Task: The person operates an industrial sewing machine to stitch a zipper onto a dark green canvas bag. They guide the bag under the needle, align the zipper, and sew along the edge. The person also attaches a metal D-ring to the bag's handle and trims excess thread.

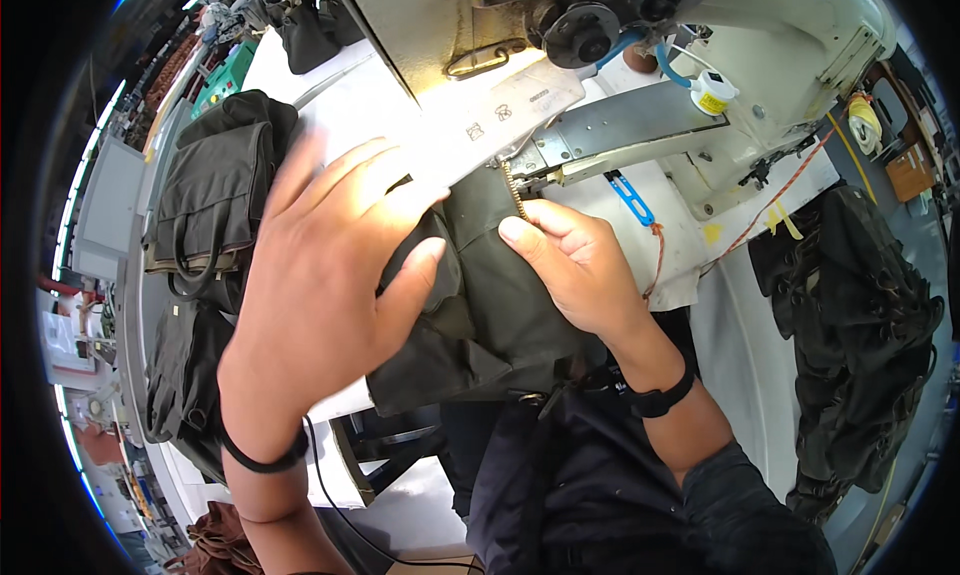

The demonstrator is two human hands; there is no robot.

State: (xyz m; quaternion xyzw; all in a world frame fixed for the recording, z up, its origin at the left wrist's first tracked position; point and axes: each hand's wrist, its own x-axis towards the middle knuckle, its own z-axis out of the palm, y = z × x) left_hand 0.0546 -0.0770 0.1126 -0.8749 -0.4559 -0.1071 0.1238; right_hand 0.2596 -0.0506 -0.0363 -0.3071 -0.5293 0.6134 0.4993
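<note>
A dark olive fabric bag (515,305) lies in front of me at the sewing machine (620,140), with a brass-toothed zipper (513,190) along its upper edge. My right hand (575,260) pinches that edge between thumb and forefinger, just below the machine's narrow arm. Over the bag's left part hovers my left hand (335,255), fingers spread and slightly blurred, with nothing seen in it. It hides some of the bag beneath. The zipper's top end sits close to the needle area, where the exact contact is hard to make out.
Finished-looking dark bags (215,185) are stacked on the white table at the left. More dark bags (865,345) hang or pile at the right. A blue slotted plastic piece (630,198) with an orange cord lies beside the machine. A black cable (320,475) runs below my left arm.
</note>
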